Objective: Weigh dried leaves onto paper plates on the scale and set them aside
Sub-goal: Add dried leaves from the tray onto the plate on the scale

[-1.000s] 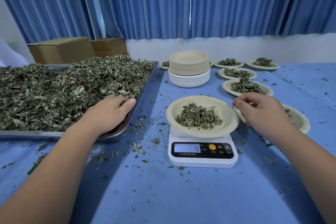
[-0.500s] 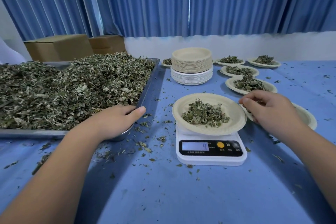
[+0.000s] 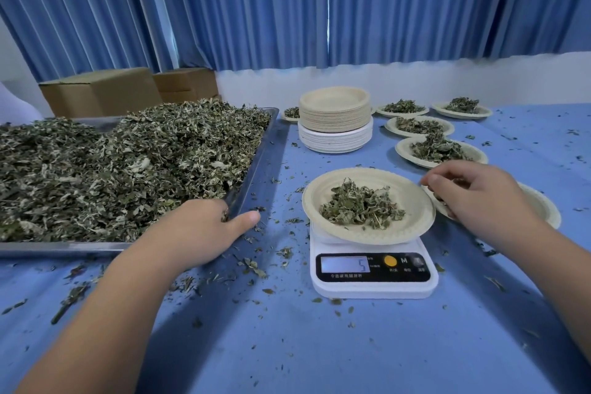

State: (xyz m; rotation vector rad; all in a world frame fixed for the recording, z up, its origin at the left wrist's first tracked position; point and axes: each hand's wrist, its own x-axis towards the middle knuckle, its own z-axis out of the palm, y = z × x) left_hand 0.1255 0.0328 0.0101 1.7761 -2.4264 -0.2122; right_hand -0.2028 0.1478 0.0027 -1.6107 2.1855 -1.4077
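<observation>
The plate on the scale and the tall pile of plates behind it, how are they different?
The plate on the scale is one plate alone; the pile of plates is many stacked together. The plate on the scale holds dried leaves; the pile's top plate is bare. The single plate sits raised on the white scale; the pile stands on the blue table. Both are round and pale.

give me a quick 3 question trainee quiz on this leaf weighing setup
1. True or false: the plate on the scale is empty.
2. What digit does the scale display show?
3. The left hand rests at: A) the plate stack B) the tray corner C) a cardboard box

Key: 1 false, the plate holds leaves; 2 five; 3 B.
</observation>
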